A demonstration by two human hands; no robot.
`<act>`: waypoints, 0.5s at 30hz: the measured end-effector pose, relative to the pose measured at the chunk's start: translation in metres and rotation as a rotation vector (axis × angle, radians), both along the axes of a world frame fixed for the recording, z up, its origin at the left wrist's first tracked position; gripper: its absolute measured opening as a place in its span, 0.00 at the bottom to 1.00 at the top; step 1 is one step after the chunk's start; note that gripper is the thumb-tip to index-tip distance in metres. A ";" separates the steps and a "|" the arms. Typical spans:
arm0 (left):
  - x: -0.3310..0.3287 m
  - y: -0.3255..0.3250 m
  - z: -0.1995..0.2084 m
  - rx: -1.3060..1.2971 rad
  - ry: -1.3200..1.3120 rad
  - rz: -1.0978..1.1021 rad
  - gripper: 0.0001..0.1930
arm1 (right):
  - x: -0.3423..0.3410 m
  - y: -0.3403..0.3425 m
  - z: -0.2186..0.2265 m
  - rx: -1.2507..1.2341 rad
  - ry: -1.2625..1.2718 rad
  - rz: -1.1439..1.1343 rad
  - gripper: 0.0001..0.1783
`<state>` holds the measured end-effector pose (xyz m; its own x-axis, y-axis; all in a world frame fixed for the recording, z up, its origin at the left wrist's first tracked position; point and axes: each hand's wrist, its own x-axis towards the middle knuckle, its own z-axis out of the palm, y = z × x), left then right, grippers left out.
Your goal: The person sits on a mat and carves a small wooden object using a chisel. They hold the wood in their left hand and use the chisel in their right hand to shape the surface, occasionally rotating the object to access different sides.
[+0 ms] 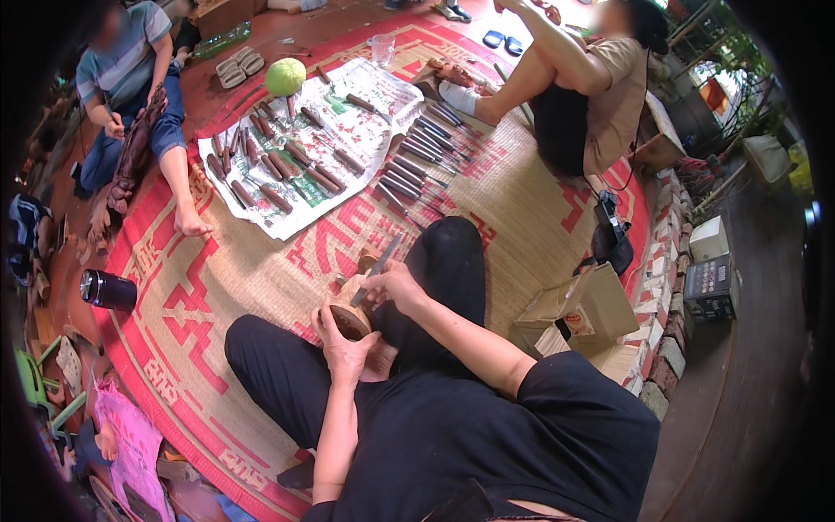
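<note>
Seated cross-legged on a mat, I have a carved wooden piece (351, 324) over my lap, with a dark brown rounded base and a paler top. My left hand (339, 350) is wrapped around its base, thumb on the near side and fingers on the left. A flat grey metal file (385, 253) slants across the pale top of the wood, its lower end touching or very near it. My right hand (397, 286) grips that file around the middle. The wood's underside is hidden by my left hand.
Several wood-handled chisels (323, 179) lie on a white printed sheet (287, 228), with more metal chisels (404, 178) beside it. A green round fruit (285, 77) sits at its far edge. A black tumbler (108, 290) lies left; a cardboard box (600, 300) stands right. Two people sit across.
</note>
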<state>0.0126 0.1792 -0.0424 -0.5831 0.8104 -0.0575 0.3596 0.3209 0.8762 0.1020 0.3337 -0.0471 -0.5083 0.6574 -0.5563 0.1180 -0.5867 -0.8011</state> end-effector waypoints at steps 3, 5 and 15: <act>0.001 0.000 0.003 -0.001 0.019 -0.007 0.55 | 0.003 0.000 -0.003 0.012 -0.056 0.015 0.11; 0.001 0.000 0.003 0.002 0.020 -0.004 0.55 | 0.003 -0.001 -0.006 0.020 -0.039 0.006 0.11; -0.001 -0.001 -0.004 0.018 0.007 0.008 0.55 | 0.004 -0.002 -0.002 0.043 -0.038 0.004 0.12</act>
<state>0.0117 0.1786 -0.0460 -0.5897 0.8067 -0.0382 0.3638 0.3076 0.8792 0.1057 0.3316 -0.0490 -0.4900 0.6788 -0.5470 0.1514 -0.5517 -0.8202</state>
